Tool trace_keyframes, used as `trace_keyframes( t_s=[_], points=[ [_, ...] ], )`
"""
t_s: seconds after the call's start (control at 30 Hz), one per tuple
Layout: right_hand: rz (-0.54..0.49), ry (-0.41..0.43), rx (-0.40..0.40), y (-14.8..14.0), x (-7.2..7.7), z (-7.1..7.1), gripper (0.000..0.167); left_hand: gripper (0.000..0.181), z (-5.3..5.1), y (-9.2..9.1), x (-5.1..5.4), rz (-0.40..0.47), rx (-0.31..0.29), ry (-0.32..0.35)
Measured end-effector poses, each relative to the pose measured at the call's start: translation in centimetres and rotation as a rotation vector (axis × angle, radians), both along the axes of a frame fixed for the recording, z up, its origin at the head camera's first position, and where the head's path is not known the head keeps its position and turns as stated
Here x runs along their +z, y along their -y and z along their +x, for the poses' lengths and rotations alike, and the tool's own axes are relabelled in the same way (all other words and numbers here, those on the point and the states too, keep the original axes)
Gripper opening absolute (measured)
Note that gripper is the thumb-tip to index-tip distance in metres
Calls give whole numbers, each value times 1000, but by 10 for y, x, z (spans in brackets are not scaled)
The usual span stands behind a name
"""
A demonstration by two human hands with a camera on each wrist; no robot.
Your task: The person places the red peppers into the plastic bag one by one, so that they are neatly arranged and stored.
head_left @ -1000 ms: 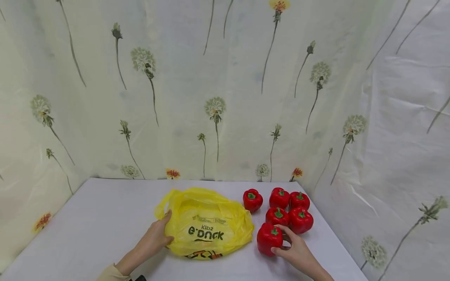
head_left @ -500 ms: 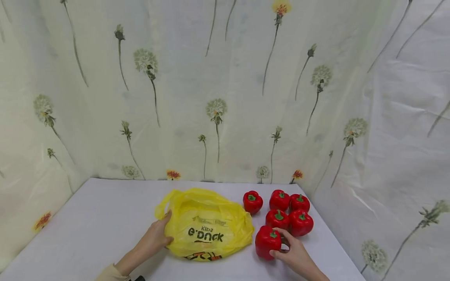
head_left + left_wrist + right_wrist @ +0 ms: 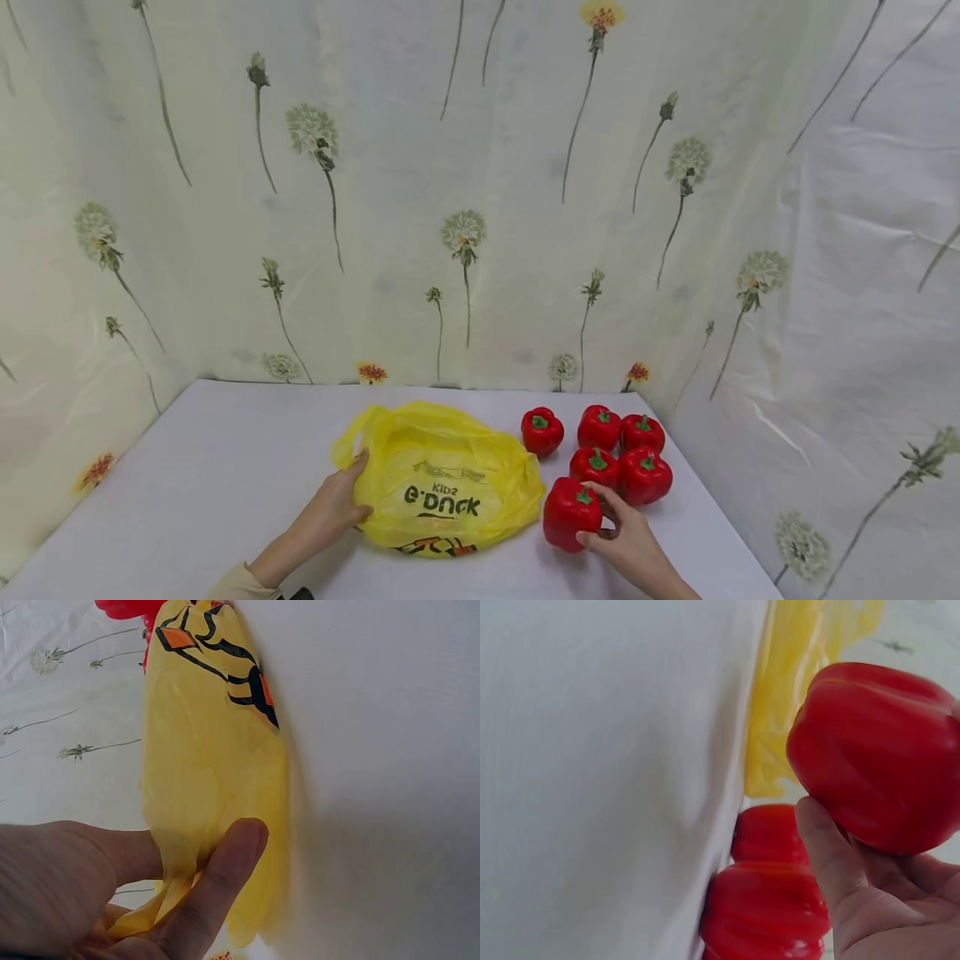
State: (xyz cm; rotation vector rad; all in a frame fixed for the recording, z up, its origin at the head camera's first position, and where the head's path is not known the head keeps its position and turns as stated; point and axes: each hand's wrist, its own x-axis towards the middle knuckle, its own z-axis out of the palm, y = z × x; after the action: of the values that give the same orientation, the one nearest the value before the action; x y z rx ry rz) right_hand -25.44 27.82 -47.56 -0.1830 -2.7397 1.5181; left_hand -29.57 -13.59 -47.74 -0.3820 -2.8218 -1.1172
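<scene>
A yellow plastic bag [image 3: 442, 487] with black print lies in the middle of the table, its mouth partly spread. At its left edge my left hand [image 3: 336, 502] grips the plastic between thumb and fingers, and the left wrist view shows the thumb [image 3: 225, 870] over the gathered film. My right hand [image 3: 628, 537] holds a red bell pepper [image 3: 567, 515] from its right side, just right of the bag. In the right wrist view this pepper [image 3: 877, 757] appears raised off the table, with the palm partly below it.
Several more red bell peppers [image 3: 645, 477] stand grouped at the right of the table, behind the right hand. One pepper [image 3: 542, 432] stands apart beside the bag's far right side. A flower-printed curtain [image 3: 390, 208] borders the white table [image 3: 225, 467] behind and at the sides.
The held pepper and my right hand have shifted slightly left, toward the bag. My left hand keeps its grip on the bag, and the bag has stayed in place.
</scene>
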Motion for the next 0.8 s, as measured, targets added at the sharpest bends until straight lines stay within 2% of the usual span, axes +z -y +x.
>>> trace_keyframes(
  t_s=[0.4, 0.57, 0.8],
  points=[
    [32, -40, 25, 17, 13, -3, 90, 86, 1, 0, 4, 27, -6, 22],
    [59, -58, 61, 29, 25, -7, 91, 86, 2, 0, 5, 55, -21, 44],
    [35, -125, 139, 51, 42, -17, 85, 87, 3, -1, 6, 42, -17, 39]
  ],
)
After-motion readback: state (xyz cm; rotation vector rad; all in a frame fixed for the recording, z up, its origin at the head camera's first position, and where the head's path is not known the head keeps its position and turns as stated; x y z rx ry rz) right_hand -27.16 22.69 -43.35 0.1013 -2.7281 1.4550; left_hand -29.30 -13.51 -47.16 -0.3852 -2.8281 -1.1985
